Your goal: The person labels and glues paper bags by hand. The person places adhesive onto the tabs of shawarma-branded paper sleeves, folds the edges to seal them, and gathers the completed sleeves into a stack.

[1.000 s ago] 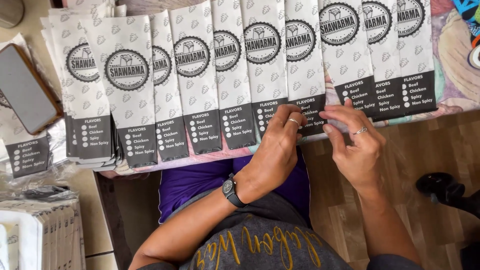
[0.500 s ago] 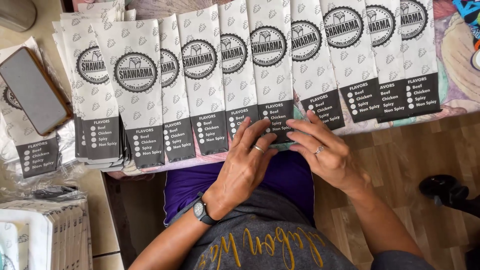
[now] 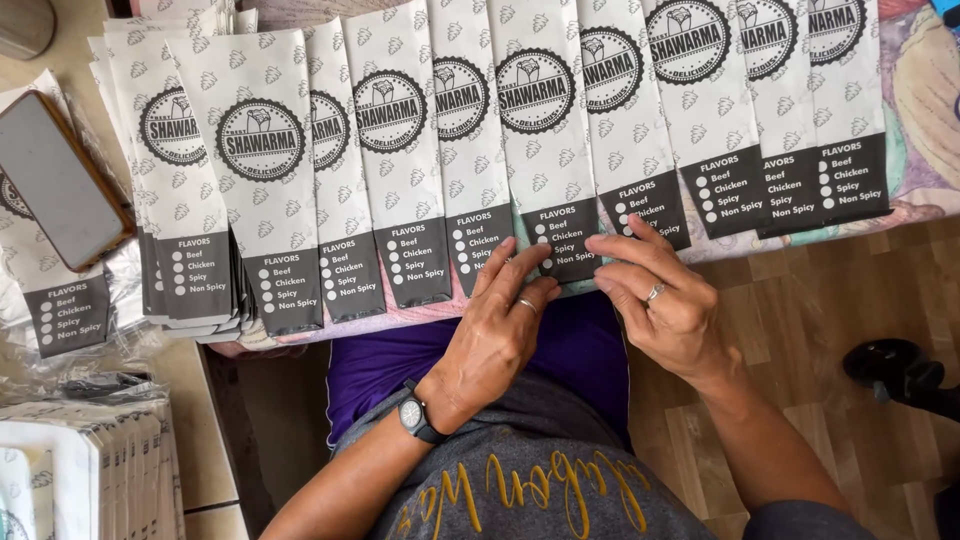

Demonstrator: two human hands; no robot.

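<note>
1. My left hand (image 3: 495,335) and right hand (image 3: 665,300) both rest on the dark lower end of one paper sleeve (image 3: 548,150) in the fanned row, at the near edge of the table (image 3: 940,215). The fingers lie nearly flat and close together, tips pressing the paper; neither hand grips anything.
2. That sleeve overlaps its neighbours on both sides. If my fingertips drag sideways, I judge the neighbours would slide with it and the even spacing would break.
3. The dark ends overhang the table edge. Too much downward pressure could crease them or tip one off towards my lap.
4. The thick stack (image 3: 200,290) to the left of my sleeve looks loosely squared; a nudge along the row might topple it.
5. The phone (image 3: 55,175), further left of the sleeve, lies on other sleeves and could slip.
</note>
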